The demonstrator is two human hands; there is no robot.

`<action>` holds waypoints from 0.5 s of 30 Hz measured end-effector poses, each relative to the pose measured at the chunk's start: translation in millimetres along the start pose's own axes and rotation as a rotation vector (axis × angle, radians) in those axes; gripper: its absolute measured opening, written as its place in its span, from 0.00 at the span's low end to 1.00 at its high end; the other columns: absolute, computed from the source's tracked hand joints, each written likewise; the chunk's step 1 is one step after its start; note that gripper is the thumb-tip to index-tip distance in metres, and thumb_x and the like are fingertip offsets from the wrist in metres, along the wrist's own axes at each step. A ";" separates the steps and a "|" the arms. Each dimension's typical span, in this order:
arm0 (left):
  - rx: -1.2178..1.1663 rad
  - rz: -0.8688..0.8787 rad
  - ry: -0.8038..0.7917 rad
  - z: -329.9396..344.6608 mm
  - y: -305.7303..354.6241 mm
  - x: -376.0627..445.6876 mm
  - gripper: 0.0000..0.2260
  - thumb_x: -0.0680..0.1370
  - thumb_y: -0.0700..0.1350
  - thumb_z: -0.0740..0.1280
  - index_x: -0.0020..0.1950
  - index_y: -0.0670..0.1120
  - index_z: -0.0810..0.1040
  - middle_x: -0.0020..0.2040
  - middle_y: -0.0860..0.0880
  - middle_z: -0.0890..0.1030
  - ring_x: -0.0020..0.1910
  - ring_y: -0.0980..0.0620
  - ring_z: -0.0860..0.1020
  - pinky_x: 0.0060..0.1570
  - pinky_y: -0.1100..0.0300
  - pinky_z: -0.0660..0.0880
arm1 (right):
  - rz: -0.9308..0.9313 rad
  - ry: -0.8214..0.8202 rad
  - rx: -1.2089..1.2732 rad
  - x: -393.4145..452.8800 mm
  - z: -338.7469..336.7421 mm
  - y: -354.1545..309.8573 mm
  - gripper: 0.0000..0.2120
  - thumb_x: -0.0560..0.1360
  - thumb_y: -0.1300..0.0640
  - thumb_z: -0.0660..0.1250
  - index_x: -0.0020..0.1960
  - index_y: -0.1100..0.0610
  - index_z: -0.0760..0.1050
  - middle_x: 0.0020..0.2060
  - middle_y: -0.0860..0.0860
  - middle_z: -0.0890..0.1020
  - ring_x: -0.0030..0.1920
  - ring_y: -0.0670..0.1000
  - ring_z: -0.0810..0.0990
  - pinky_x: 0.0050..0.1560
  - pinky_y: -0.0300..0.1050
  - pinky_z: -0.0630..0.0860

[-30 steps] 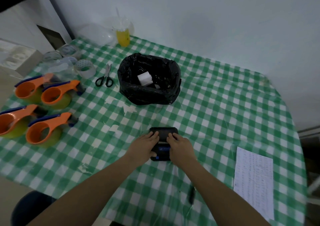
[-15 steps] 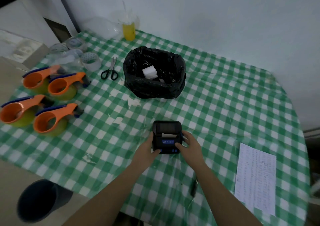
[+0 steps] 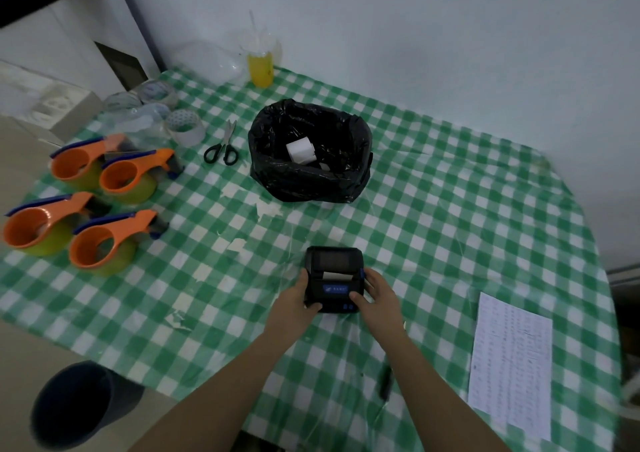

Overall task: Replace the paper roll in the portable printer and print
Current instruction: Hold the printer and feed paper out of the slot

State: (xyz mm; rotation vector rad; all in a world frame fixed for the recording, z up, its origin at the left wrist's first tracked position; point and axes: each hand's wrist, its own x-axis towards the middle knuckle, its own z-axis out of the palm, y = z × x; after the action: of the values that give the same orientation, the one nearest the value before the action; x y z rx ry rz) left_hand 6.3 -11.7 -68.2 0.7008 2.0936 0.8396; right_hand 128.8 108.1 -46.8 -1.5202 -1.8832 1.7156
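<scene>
A small black portable printer (image 3: pixel 334 271) lies flat on the green checked tablecloth (image 3: pixel 450 209), lid down, with a white strip of paper showing at its slot. My left hand (image 3: pixel 294 301) grips its left side, thumb on the front corner. On the opposite side my right hand (image 3: pixel 377 295) holds it, thumb resting near the blue buttons. A white paper roll (image 3: pixel 300 151) lies inside the black bin bag (image 3: pixel 311 181) further back.
Several orange tape dispensers (image 3: pixel 104 240) and tape rolls (image 3: pixel 185 127) crowd the left side. Scissors (image 3: pixel 221 146) lie beside the bag, a yellow drink cup (image 3: pixel 260 67) stands at the back. A printed sheet (image 3: pixel 510 365) and a dark pen (image 3: pixel 385 384) lie at right; a dark bucket (image 3: pixel 83 406) stands below.
Both hands slid off the top of the printer to its sides, uncovering the lid and the paper strip. The camera view shifted, so everything sits lower and further right.
</scene>
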 end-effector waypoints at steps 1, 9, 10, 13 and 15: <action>0.010 -0.002 -0.001 -0.3 0.7 0.2 0.35 0.74 0.41 0.68 0.76 0.47 0.51 0.63 0.43 0.78 0.59 0.45 0.78 0.58 0.46 0.77 | -0.001 -0.001 -0.003 0.5 -0.2 0.4 0.25 0.72 0.67 0.68 0.67 0.57 0.67 0.66 0.56 0.74 0.66 0.54 0.72 0.67 0.55 0.70; 0.037 -0.006 -0.010 -0.6 2.2 1.9 0.35 0.75 0.40 0.67 0.76 0.46 0.51 0.65 0.43 0.77 0.62 0.46 0.76 0.60 0.49 0.76 | -0.003 -0.009 0.006 -0.6 -0.4 0.2 0.25 0.72 0.67 0.68 0.67 0.57 0.67 0.66 0.56 0.74 0.66 0.54 0.72 0.67 0.55 0.70; 0.032 -0.007 -0.010 -0.6 2.0 2.2 0.35 0.75 0.40 0.67 0.76 0.46 0.51 0.66 0.43 0.77 0.63 0.46 0.76 0.60 0.49 0.76 | -0.004 -0.010 0.007 -0.9 -0.7 0.2 0.25 0.72 0.67 0.68 0.67 0.57 0.67 0.66 0.56 0.74 0.66 0.54 0.72 0.67 0.54 0.70; 0.044 -0.011 -0.006 0.0 0.8 2.1 0.35 0.75 0.41 0.67 0.76 0.45 0.51 0.65 0.43 0.77 0.62 0.45 0.76 0.61 0.49 0.76 | -0.008 -0.009 0.012 -1.7 -0.7 0.6 0.25 0.72 0.67 0.67 0.68 0.57 0.67 0.66 0.56 0.74 0.66 0.54 0.72 0.67 0.52 0.70; 0.055 -0.006 -0.006 0.2 -0.1 2.0 0.34 0.75 0.41 0.67 0.76 0.45 0.52 0.65 0.43 0.77 0.62 0.45 0.76 0.60 0.49 0.76 | -0.008 -0.005 0.013 -2.1 -0.5 1.2 0.25 0.72 0.67 0.67 0.68 0.57 0.66 0.66 0.56 0.74 0.66 0.54 0.72 0.67 0.51 0.70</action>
State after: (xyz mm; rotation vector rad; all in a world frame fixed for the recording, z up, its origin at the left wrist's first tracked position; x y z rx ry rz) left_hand 5.3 -10.2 -69.2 0.7252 2.1195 0.7788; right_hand 130.8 106.7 -46.6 -1.5030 -1.8746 1.7264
